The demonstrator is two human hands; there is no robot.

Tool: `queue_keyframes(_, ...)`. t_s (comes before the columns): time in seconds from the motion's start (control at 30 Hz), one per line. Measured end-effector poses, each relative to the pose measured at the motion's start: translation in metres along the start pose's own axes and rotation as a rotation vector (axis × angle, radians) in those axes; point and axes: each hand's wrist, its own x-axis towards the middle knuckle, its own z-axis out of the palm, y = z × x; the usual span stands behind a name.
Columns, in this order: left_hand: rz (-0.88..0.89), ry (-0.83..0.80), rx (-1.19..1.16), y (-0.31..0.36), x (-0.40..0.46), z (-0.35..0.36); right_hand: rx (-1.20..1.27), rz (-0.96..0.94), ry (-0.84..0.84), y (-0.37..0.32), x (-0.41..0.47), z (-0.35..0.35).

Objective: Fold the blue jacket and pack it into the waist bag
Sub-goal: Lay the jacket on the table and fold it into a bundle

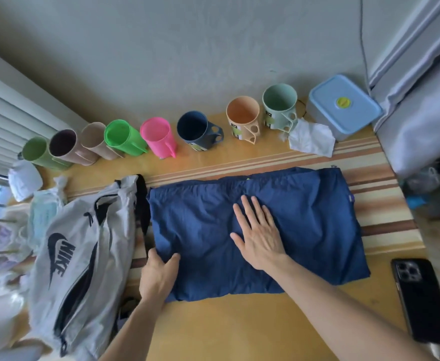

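Head view, looking down on the table (213,332), and the blue jacket (304,230) lies flat across the middle of it, folded into a broad rectangle. Right hand (259,238) is pressed palm-down on the centre of the cloth, fingers stretched out and slightly spread, gripping nothing. Left hand (157,276) is at the near left corner of the jacket, thumb on top of the fabric and the other fingers curled at the edge; whether they pinch the cloth underneath, I cannot tell. Just beside that left edge sits the grey waist bag (78,256), its black strap (143,204) touching the jacket's side, black zip lines running down its length. Along the far edge by the wall stands a row of cups: green (121,136), pink (156,136), navy (195,130), peach (243,117). A blue lidded box (344,105) is at the far right, a crumpled white cloth (311,139) in front of it. A black phone (422,300) lies face-down near the right forearm.
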Motion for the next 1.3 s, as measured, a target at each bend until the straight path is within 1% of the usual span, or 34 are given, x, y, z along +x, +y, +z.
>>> queue_keyframes(0.07, -0.056, -0.096, -0.218, 0.004, 0.006, -0.011, 0.018, 0.004, 0.054, -0.012, -0.009, -0.007)
queue_keyframes(0.1, -0.054, -0.135, -0.299, 0.006, 0.006, -0.018, 0.023, -0.003, 0.067, -0.018, -0.015, -0.009)
queue_keyframes(0.17, -0.015, -0.218, -0.428, 0.015, -0.004, -0.032, 0.014, -0.029, 0.006, -0.026, -0.025, -0.011)
queue_keyframes(0.23, 0.078, -0.296, -0.514, 0.031, -0.023, -0.047, 0.058, -0.053, -0.051, -0.027, -0.026, -0.015)
queue_keyframes(0.27, 0.147, -0.33, -0.53, 0.042, -0.034, -0.053, 0.171, -0.043, -0.05, -0.025, -0.024, -0.021)
queue_keyframes(0.33, 0.322, -0.402, -0.504, 0.069, -0.059, -0.059, 0.508, 0.048, -0.005, -0.018, -0.024, -0.045)
queue_keyframes(0.4, 0.533, -0.45, -0.366, 0.101, -0.084, -0.048, 0.906, 0.214, 0.092, -0.001, -0.033, -0.079)
queue_keyframes(0.47, 0.736, -0.475, -0.203, 0.133, -0.111, -0.016, 1.297, 0.418, 0.2, 0.026, -0.054, -0.115)
queue_keyframes(0.5, 0.829, -0.482, -0.131, 0.147, -0.125, 0.005, 1.436, 0.515, 0.254, 0.041, -0.066, -0.131)
queue_keyframes(0.53, 0.901, -0.51, -0.07, 0.159, -0.142, 0.027, 1.515, 0.601, 0.313, 0.059, -0.078, -0.144)
queue_keyframes(0.57, 0.934, -0.575, -0.006, 0.168, -0.155, 0.05, 1.529, 0.67, 0.369, 0.076, -0.09, -0.154)
queue_keyframes(0.63, 0.888, -0.772, 0.063, 0.177, -0.176, 0.086, 1.424, 0.757, 0.431, 0.105, -0.111, -0.164)
queue_keyframes(0.67, 0.879, -0.812, 0.043, 0.173, -0.178, 0.097, 1.325, 0.774, 0.437, 0.117, -0.118, -0.163)
queue_keyframes(0.7, 0.945, -0.747, 0.009, 0.167, -0.175, 0.105, 1.214, 0.773, 0.438, 0.127, -0.124, -0.158)
queue_keyframes(0.73, 1.048, -0.558, 0.005, 0.161, -0.165, 0.109, 1.082, 0.75, 0.443, 0.134, -0.127, -0.151)
queue_keyframes(0.77, 1.136, -0.307, 0.031, 0.153, -0.151, 0.113, 0.937, 0.706, 0.442, 0.135, -0.128, -0.142)
queue_keyframes(0.8, 1.206, -0.064, 0.078, 0.146, -0.134, 0.118, 0.801, 0.64, 0.435, 0.133, -0.125, -0.133)
queue_keyframes(0.83, 1.234, 0.122, 0.148, 0.139, -0.116, 0.122, 0.693, 0.558, 0.419, 0.127, -0.118, -0.123)
queue_keyframes(0.87, 1.23, 0.214, 0.236, 0.136, -0.099, 0.125, 0.587, 0.473, 0.39, 0.119, -0.11, -0.113)
queue_keyframes(0.9, 1.22, 0.239, 0.345, 0.135, -0.082, 0.129, 0.467, 0.377, 0.348, 0.113, -0.1, -0.1)
queue_keyframes(0.97, 1.208, 0.163, 0.568, 0.131, -0.052, 0.141, 0.219, 0.203, 0.252, 0.111, -0.081, -0.07)
queue_keyframes(1.0, 1.22, 0.109, 0.657, 0.128, -0.04, 0.148, 0.135, 0.151, 0.185, 0.115, -0.073, -0.057)
queue_keyframes(1.07, 1.237, 0.021, 0.785, 0.12, -0.022, 0.161, 0.016, 0.106, 0.071, 0.128, -0.066, -0.034)
queue_keyframes(1.1, 1.232, -0.013, 0.811, 0.118, -0.016, 0.166, -0.02, 0.094, 0.032, 0.135, -0.065, -0.026)
queue_keyframes(1.13, 1.23, -0.034, 0.814, 0.118, -0.015, 0.167, -0.034, 0.084, 0.008, 0.14, -0.066, -0.021)
queue_keyframes(1.2, 1.289, -0.044, 0.755, 0.115, -0.022, 0.158, -0.008, 0.085, 0.001, 0.143, -0.07, -0.023)
queue_keyframes(1.23, 1.356, -0.052, 0.703, 0.111, -0.028, 0.15, 0.02, 0.085, 0.014, 0.142, -0.074, -0.028)
queue_keyframes(1.3, 1.511, -0.115, 0.65, 0.097, -0.039, 0.126, 0.066, 0.044, 0.045, 0.141, -0.086, -0.043)
